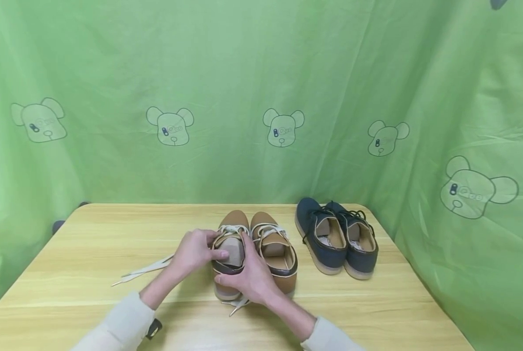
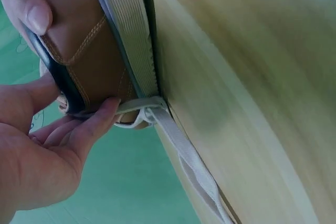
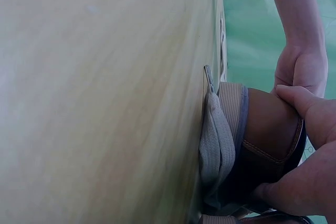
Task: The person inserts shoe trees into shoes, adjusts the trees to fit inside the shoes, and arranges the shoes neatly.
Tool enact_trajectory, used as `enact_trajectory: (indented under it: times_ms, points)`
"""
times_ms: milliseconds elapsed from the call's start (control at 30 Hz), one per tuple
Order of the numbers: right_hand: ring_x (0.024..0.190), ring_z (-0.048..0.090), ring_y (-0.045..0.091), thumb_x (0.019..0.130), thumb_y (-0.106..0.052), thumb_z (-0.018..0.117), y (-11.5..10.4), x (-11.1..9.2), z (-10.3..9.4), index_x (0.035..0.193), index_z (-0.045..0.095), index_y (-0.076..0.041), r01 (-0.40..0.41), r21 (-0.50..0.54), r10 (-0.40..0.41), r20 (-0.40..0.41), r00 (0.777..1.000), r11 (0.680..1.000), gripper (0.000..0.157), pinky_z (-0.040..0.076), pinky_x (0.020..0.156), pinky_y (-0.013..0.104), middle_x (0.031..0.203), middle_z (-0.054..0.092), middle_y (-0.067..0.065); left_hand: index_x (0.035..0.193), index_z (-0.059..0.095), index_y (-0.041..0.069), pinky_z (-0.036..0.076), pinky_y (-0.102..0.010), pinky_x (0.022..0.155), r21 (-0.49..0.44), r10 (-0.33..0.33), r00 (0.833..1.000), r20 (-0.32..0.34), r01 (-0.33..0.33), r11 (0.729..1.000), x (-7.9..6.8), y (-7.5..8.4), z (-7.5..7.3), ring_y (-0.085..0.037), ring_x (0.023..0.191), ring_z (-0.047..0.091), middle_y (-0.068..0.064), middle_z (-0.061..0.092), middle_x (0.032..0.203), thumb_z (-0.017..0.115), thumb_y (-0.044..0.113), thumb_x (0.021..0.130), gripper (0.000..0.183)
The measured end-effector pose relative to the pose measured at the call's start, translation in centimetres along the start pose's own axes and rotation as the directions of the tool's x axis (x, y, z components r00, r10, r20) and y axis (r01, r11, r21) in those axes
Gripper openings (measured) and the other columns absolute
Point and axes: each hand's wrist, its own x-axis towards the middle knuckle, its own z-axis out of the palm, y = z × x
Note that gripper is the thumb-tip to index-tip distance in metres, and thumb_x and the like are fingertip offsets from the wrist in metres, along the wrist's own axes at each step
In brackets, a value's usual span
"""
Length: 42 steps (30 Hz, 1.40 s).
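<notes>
A brown lace-up shoe [image 1: 233, 218] with a dark collar stands on the table, toe away from me. My left hand [image 1: 195, 251] pinches its left side near the eyelets, thumb inside the opening and fingers along the outside. Around the heel and inner side, my right hand [image 1: 252, 275] grips the same shoe, its thumb on the heel [image 3: 268, 124]. One loose white lace end [image 1: 149, 268] trails left over the table. Another lace end [image 3: 218, 135] lies beside the sole near the heel. Touching on the right is the matching brown shoe [image 1: 261, 220], its white lace threaded.
Two navy shoes [image 1: 327, 253] with dark laces stand side by side at the table's back right. The wooden table [image 1: 112, 234] reaches a green curtain [image 1: 226, 63] printed with bear heads. A dark device [image 1: 154, 329] sits under my left sleeve.
</notes>
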Motion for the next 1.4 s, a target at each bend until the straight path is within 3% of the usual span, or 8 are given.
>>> enact_trajectory:
  times_ms: [100, 367, 500, 633, 733, 967, 1167, 1400]
  points:
    - [0.134, 0.053, 0.035, 0.067, -0.045, 0.091, 0.0, 0.0, 0.0, 0.163, 0.016, -0.014, -0.007, -0.003, 0.007, -0.001, 1.000, 1.000, 0.126, 0.046, 0.110, 0.051, 0.155, 0.044, 0.022, 0.114, 0.077, 0.010, 0.055, -0.034, 0.072, 0.020, 0.019, 1.000, -0.015, -0.019, 1.000, 0.0, -0.1, 0.2, -0.012, 0.076, 0.063, -0.004, 0.079, 0.096, 0.090, 0.027, 0.074, 0.045]
    - [0.135, 0.051, 0.035, 0.067, -0.044, 0.092, 0.0, 0.0, 0.1, 0.163, 0.016, -0.015, -0.009, 0.003, 0.009, 0.001, 1.000, 1.000, 0.126, 0.045, 0.110, 0.051, 0.157, 0.042, 0.022, 0.119, 0.075, 0.009, 0.058, -0.040, 0.084, 0.018, -0.002, 1.000, 0.023, 0.001, 1.000, 0.2, 0.0, 0.0, -0.018, 0.091, 0.071, -0.008, 0.079, 0.103, 0.090, 0.029, 0.073, 0.052]
    - [0.138, 0.048, 0.035, 0.068, -0.044, 0.091, 0.0, -0.1, 0.1, 0.163, 0.015, -0.015, -0.008, 0.007, 0.008, 0.006, 1.000, 1.000, 0.126, 0.043, 0.112, 0.051, 0.159, 0.039, 0.021, 0.120, 0.074, 0.006, 0.056, -0.033, 0.070, 0.021, 0.005, 0.999, 0.045, -0.005, 1.000, 0.3, 0.1, -0.2, -0.013, 0.076, 0.065, -0.006, 0.078, 0.091, 0.088, 0.036, 0.077, 0.055]
    - [0.141, 0.044, 0.034, 0.068, -0.044, 0.091, 0.0, -0.1, 0.1, 0.164, 0.014, -0.015, -0.004, 0.005, 0.004, 0.006, 1.000, 1.000, 0.126, 0.041, 0.115, 0.052, 0.161, 0.035, 0.020, 0.110, 0.076, 0.009, 0.039, -0.026, 0.053, 0.013, 0.022, 0.997, 0.077, -0.023, 1.000, 0.4, 0.2, -0.5, -0.009, 0.057, 0.042, 0.005, 0.054, 0.063, 0.081, 0.045, 0.083, 0.045]
    - [0.141, 0.044, 0.034, 0.069, -0.043, 0.091, 0.0, -0.1, 0.1, 0.164, 0.014, -0.016, 0.002, 0.002, -0.002, 0.003, 1.000, 1.000, 0.125, 0.040, 0.115, 0.052, 0.162, 0.035, 0.019, 0.094, 0.076, 0.014, 0.034, -0.025, 0.051, 0.004, 0.035, 0.995, 0.098, -0.036, 0.999, 0.4, 0.4, -0.8, -0.008, 0.055, 0.037, 0.007, 0.040, 0.058, 0.078, 0.049, 0.086, 0.035]
    - [0.139, 0.047, 0.032, 0.068, -0.045, 0.091, 0.1, -0.1, 0.1, 0.164, 0.015, -0.015, 0.007, -0.001, -0.007, 0.003, 1.000, 1.000, 0.126, 0.041, 0.114, 0.051, 0.162, 0.035, 0.018, 0.100, 0.079, 0.015, 0.043, -0.027, 0.058, -0.014, 0.023, 0.994, 0.104, -0.021, 1.000, 0.7, 0.5, -0.9, -0.011, 0.061, 0.051, 0.006, 0.064, 0.067, 0.076, 0.044, 0.088, 0.031]
    - [0.136, 0.051, 0.032, 0.068, -0.044, 0.091, 0.0, -0.1, 0.1, 0.163, 0.015, -0.015, 0.006, -0.005, -0.006, 0.004, 1.000, 1.000, 0.125, 0.043, 0.113, 0.050, 0.161, 0.037, 0.018, 0.080, 0.073, 0.017, 0.038, -0.026, 0.052, 0.015, -0.023, 0.992, 0.126, 0.022, 1.000, 1.0, 0.7, -1.1, -0.010, 0.056, 0.046, 0.005, 0.055, 0.060, 0.077, 0.041, 0.087, 0.026]
    - [0.136, 0.050, 0.032, 0.070, -0.042, 0.091, -0.1, 0.0, 0.1, 0.164, 0.014, -0.014, 0.013, -0.006, -0.013, 0.006, 1.000, 1.000, 0.125, 0.043, 0.113, 0.050, 0.161, 0.036, 0.019, 0.083, 0.075, 0.015, 0.041, -0.026, 0.053, 0.029, -0.061, 0.992, 0.114, 0.058, 0.998, 1.2, 1.0, -1.2, -0.012, 0.058, 0.051, 0.003, 0.061, 0.064, 0.080, 0.040, 0.084, 0.025]
